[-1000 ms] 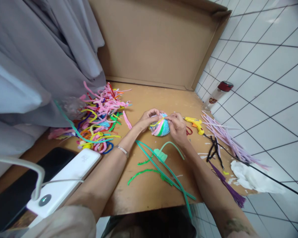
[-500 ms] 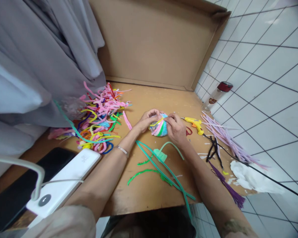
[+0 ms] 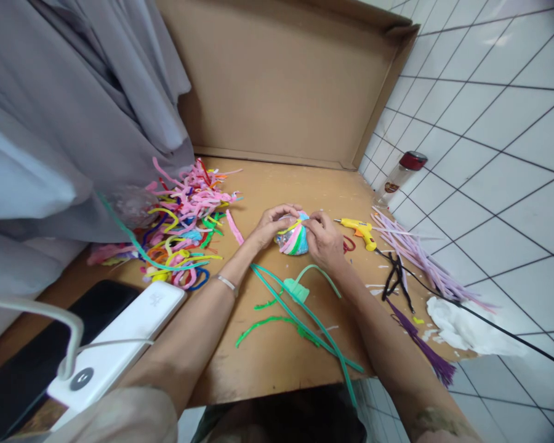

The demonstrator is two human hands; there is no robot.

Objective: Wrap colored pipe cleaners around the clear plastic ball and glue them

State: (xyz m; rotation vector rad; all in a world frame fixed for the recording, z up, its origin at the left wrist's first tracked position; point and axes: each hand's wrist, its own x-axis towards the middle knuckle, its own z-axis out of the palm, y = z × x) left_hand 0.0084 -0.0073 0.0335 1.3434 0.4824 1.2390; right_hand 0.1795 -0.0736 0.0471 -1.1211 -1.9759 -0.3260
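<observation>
Between my hands, near the middle of the table, sits a round ball (image 3: 298, 243) covered with pink, green, blue and yellow pipe cleaners; its left side looks clear and shiny. My left hand (image 3: 276, 225) is curled over the ball's left and top, gripping it. Fingers of my right hand (image 3: 324, 239) pinch at the upper right, by the end of a yellow pipe cleaner (image 3: 288, 229) that crosses the top. What lies under the fingertips is hidden. Teal pipe cleaners (image 3: 300, 315) and a pale green piece (image 3: 297, 290) lie on the table nearer to me.
A heap of colourful pipe cleaners (image 3: 189, 215) lies at left, behind a white power bank (image 3: 133, 335). At right are a yellow glue gun (image 3: 361, 231), lilac pipe cleaners (image 3: 410, 261), a purple tassel (image 3: 422, 344) and a jar (image 3: 399, 178). Cardboard (image 3: 281, 80) stands behind.
The view has shifted slightly. My hands stay on the ball, with only small movements of the right fingers at its upper right.
</observation>
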